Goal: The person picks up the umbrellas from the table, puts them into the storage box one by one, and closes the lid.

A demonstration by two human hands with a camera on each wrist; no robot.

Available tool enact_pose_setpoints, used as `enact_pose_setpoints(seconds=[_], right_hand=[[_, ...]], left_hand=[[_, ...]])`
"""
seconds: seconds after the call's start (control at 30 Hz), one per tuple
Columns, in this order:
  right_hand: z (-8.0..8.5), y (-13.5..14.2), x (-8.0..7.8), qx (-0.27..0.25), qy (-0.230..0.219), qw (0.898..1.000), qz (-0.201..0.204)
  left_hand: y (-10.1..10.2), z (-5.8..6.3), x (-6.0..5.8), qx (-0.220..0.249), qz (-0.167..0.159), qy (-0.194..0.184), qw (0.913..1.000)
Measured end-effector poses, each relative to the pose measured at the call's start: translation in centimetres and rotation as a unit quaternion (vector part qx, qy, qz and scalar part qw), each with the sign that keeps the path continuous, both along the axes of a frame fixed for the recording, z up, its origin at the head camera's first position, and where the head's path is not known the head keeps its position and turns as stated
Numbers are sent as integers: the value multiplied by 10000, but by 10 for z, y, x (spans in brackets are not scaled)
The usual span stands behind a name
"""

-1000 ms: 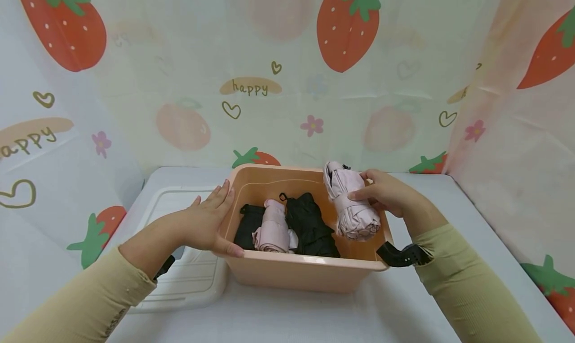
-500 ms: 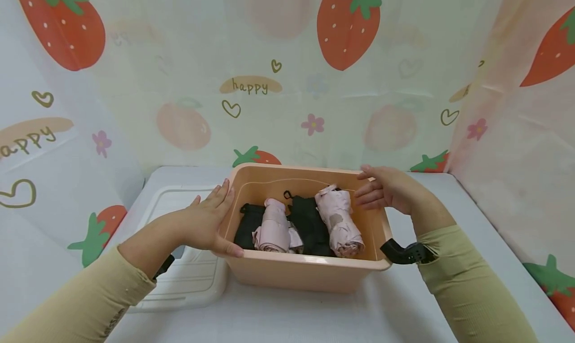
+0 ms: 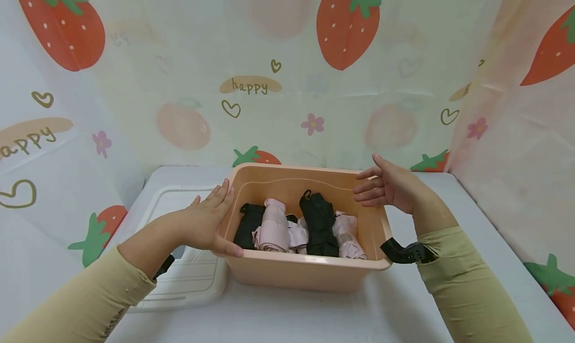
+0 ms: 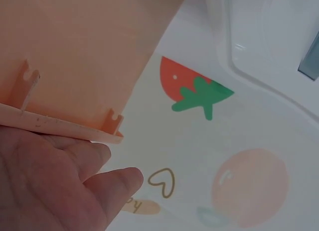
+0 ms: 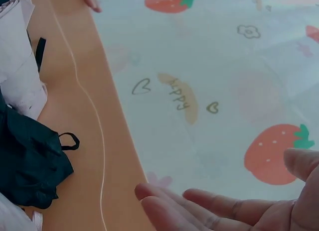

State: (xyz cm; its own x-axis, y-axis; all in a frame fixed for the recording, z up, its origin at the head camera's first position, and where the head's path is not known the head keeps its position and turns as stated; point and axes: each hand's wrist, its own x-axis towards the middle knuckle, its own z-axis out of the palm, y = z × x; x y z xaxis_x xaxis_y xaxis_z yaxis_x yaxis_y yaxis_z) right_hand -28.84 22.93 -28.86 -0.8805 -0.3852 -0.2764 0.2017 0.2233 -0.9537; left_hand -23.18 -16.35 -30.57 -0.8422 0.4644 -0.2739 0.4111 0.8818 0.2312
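Note:
A peach plastic bin (image 3: 296, 273) holds several rolled bundles that look like folded umbrellas. From left to right lie a black umbrella (image 3: 250, 225), a pink umbrella (image 3: 275, 225), a partly hidden pale pink one (image 3: 297, 234), a black umbrella with a wrist loop (image 3: 320, 225) and a pink umbrella (image 3: 349, 237). My left hand (image 3: 206, 220) rests against the bin's left rim, fingers extended and thumb at the front corner. Over the right rim hovers my right hand (image 3: 395, 185), fingers spread and holding nothing. The right wrist view shows the looped black umbrella (image 5: 32, 159) beside pink fabric.
A white lid (image 3: 179, 278) lies on the white table (image 3: 287, 318), left of and partly behind the bin. A strawberry-patterned cloth (image 3: 278, 123) hangs behind and on both sides.
My right hand let go of the pink umbrella inside the bin and drew back to the right rim. That umbrella sank lower, and the looped black one shifted right. My left hand stayed put.

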Motion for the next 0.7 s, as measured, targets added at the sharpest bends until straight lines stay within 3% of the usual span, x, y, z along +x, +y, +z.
enact_pose_setpoints(seconds=[0.27,0.7], right_hand=[[17,2,1,-120,180,9998,8],[56,16,1,651,878,9940,29]], left_hand=[[1,1,1,-10,15,-8,10000],[0,2,1,3,8,-16,10000]])
